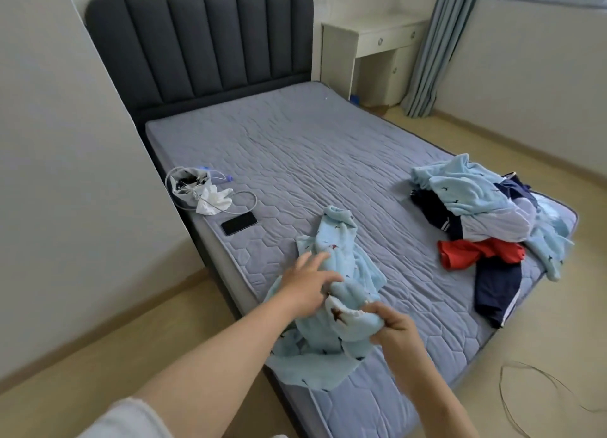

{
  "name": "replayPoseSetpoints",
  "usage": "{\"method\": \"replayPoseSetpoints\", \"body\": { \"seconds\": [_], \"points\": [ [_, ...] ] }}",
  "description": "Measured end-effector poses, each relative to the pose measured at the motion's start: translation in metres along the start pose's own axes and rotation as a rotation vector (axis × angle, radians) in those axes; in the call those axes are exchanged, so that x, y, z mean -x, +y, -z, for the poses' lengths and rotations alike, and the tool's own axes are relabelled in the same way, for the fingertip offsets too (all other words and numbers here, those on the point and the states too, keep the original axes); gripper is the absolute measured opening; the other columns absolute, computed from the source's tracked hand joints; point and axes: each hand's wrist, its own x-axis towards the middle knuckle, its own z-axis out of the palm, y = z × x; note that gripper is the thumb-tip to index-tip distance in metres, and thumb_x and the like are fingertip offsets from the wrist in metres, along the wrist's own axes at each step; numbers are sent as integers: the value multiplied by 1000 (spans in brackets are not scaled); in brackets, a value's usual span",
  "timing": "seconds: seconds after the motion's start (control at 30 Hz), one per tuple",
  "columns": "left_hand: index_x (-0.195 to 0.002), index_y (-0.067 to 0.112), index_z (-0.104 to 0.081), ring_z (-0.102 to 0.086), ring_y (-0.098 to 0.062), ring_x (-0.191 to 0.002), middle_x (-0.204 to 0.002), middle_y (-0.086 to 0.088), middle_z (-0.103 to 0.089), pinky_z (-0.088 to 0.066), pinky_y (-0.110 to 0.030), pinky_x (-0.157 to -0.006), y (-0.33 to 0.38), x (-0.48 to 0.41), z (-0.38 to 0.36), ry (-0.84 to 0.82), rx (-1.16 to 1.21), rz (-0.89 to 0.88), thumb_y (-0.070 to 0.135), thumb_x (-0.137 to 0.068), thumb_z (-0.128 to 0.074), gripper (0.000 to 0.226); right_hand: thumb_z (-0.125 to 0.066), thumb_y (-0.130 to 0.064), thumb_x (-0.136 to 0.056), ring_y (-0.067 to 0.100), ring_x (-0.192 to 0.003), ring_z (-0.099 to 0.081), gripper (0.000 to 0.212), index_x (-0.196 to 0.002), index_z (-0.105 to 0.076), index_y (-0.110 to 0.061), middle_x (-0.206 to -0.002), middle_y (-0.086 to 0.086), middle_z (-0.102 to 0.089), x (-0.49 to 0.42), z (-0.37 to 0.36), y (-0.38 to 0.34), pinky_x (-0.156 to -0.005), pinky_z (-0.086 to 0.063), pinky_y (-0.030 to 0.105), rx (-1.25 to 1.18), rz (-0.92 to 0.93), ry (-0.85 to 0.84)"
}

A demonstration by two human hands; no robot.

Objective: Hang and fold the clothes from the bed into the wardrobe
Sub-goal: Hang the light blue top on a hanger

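Head view: light-blue garment [341,263] pinched in right hand [392,327] fingers [381,312].

Slightly blurred: the left hand [305,286]. Sunk out of sight in the light blue garment [341,266]: fingertips of the right hand [391,326]. Cut by the lower edge: both forearms and the near corner of the bed [328,158]. Covered over: lower layers of the clothes pile [476,207]. Too small to tell: contents of the pouch [190,181]. Clipped at the right edge: the wire [538,388] on the floor.

Right hand [392,326] is gripping a bunched fold of the light blue garment [341,273] (small dark print) on the mattress [295,148]; left hand [307,286] is resting open-fingered on it. Clothes pile [492,214] is lying well apart.
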Motion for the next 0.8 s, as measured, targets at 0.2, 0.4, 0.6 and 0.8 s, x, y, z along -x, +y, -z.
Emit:
{"method": "replayPoseSetpoints", "body": {
  "seconds": [0.2, 0.4, 0.6, 0.8],
  "points": [
    [-93, 17, -37, -52, -26, -86, -89, -8, -51, -35, -32, -70, 17, 7, 15, 82, 237, -59, 14, -91, -46, 9, -66, -29, -80, 28, -56, -51, 31, -65, -53, -5, -61, 17, -49, -1, 4, -13, -58, -44, 34, 64, -135, 346],
    [-75, 19, -38, -44, -16, -63, -69, -2, -44, -44, -38, -61, 10, 34, 45, 429, 927, 74, -4, -86, -43, 26, -70, -7, -61, 19, -89, -56, 76, -123, -35, -33, -102, -1, -52, -16, -30, -14, -67, -51, 38, 381, 32, 290],
    [-78, 16, -43, -47, -8, -60, -66, 1, -49, -48, -21, -53, -36, 91, 86, 670, 1254, 66, -8, -85, -43, 26, -63, -26, -82, 20, -83, -56, 11, -91, -56, -23, -87, 1, -61, -34, -112, -25, -86, -48, 45, 136, -270, 39],
    [-74, 20, -44, -45, -12, -74, -76, 1, -47, -42, -29, -67, -86, 183, 127, 1016, 1014, 101, 8, -70, -47, 13, -53, -13, -85, 21, -67, -56, 20, -66, -58, -18, -63, 4, -62, -25, -213, -62, -69, -50, 37, -158, -261, -110]
  ]
}}
